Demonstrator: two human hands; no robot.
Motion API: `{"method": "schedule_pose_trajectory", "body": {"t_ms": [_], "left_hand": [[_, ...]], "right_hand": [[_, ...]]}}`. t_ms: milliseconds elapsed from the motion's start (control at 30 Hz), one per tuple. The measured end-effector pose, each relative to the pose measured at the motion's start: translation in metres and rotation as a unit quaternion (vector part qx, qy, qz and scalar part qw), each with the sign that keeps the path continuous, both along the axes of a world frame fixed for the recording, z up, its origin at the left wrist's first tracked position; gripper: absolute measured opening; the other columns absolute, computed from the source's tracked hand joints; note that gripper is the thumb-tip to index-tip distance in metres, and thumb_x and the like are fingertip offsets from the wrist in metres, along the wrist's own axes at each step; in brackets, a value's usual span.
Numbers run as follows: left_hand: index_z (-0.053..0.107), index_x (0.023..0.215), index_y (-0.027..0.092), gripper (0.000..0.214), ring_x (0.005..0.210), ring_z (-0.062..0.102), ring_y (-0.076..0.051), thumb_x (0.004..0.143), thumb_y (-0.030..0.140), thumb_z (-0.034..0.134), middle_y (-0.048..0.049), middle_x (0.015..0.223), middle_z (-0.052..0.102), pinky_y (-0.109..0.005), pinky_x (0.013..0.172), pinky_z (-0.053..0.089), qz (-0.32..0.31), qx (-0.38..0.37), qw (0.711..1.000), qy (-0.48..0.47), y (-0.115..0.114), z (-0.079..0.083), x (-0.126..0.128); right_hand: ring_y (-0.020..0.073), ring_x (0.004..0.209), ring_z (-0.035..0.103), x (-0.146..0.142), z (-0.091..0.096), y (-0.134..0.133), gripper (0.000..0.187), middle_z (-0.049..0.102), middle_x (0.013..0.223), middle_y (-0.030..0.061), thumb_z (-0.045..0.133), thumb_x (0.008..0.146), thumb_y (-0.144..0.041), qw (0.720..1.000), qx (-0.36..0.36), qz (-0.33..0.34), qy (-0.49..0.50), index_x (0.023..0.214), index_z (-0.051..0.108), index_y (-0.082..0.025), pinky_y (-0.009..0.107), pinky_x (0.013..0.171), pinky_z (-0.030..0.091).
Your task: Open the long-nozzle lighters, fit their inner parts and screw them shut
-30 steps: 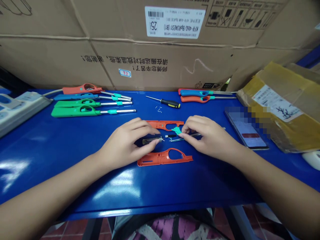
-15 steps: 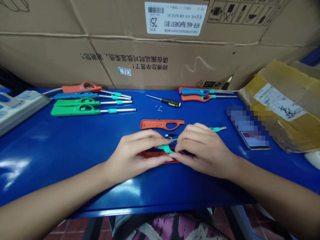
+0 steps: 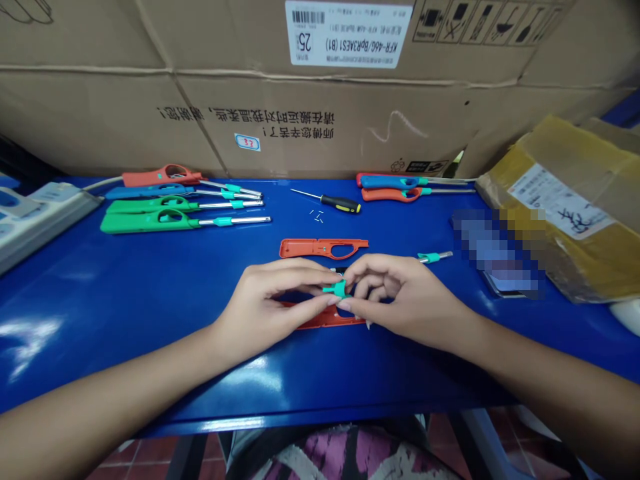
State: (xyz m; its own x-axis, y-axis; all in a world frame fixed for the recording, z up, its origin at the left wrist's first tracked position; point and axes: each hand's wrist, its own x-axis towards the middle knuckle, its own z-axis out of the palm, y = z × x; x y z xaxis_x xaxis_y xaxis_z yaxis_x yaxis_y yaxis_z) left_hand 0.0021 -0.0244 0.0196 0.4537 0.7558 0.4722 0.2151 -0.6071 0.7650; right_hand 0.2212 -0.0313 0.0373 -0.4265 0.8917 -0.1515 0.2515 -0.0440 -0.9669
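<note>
A small teal plastic trigger [image 3: 339, 289] is pinched between the fingertips of both hands. My left hand [image 3: 280, 293] grips it from the left, thumb and fingers closed on it. My right hand [image 3: 400, 287] pinches it from the right, its other fingers curled. Below them on the table lies an orange lighter shell half [image 3: 325, 317], partly covered by my hands. The other orange shell half [image 3: 324, 249], inner side up, rests just beyond. A small black part [image 3: 341, 270] shows behind my fingertips, mostly hidden. A metal lighter tube with a teal collar [image 3: 435, 257] lies past my right hand.
A screwdriver [image 3: 327, 200] and several small screws [image 3: 317, 215] lie mid-table. Gas lighters [image 3: 150, 217] sit at left by a power strip [image 3: 40, 210]; more lighters [image 3: 395, 193] lie at back right. A phone [image 3: 495, 260] and a taped carton [image 3: 565, 207] stand right; a large cardboard box [image 3: 200, 133] walls the back.
The teal trigger has turned between my fingertips and sits slightly higher. My right fingers have opened out somewhat from their tighter bunch, while the thumb stays on the part.
</note>
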Motion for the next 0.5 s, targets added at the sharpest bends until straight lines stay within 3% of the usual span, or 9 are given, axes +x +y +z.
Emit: {"method": "schedule_pose_trajectory", "body": {"t_ms": [233,367,500], "left_hand": [[0.079,0.105,0.020,0.023,0.093,0.073,-0.014,0.083,0.014,0.079,-0.0049,0.100,0.076,-0.023,0.087,0.060,-0.023,0.025,0.999,0.010,0.005,0.003,0.002],[0.076,0.113,0.019,0.025,0.095,0.071,-0.015,0.088,0.021,0.075,-0.0061,0.105,0.075,-0.024,0.087,0.058,-0.009,0.008,0.999,0.044,0.009,0.010,0.002],[0.074,0.112,0.017,0.023,0.089,0.068,-0.017,0.093,0.027,0.067,-0.0061,0.104,0.075,-0.031,0.083,0.056,0.032,0.047,0.988,0.145,0.019,0.020,0.005]], "right_hand": [[0.0090,0.053,0.061,0.003,0.009,0.007,0.038,0.062,0.061,-0.0061,0.088,0.070,-0.030,0.986,-0.150,0.031,0.060,0.094,0.061,-0.018,0.020,0.049,0.053],[0.0079,0.051,0.060,0.011,0.009,0.014,0.037,0.061,0.060,-0.0057,0.087,0.073,-0.037,0.990,-0.120,0.035,0.068,0.091,0.061,-0.017,0.018,0.047,0.052],[0.0084,0.053,0.058,0.024,0.012,0.025,0.038,0.061,0.062,-0.0047,0.082,0.077,-0.043,0.997,-0.051,-0.022,0.053,0.095,0.062,-0.017,0.018,0.044,0.050]]}}
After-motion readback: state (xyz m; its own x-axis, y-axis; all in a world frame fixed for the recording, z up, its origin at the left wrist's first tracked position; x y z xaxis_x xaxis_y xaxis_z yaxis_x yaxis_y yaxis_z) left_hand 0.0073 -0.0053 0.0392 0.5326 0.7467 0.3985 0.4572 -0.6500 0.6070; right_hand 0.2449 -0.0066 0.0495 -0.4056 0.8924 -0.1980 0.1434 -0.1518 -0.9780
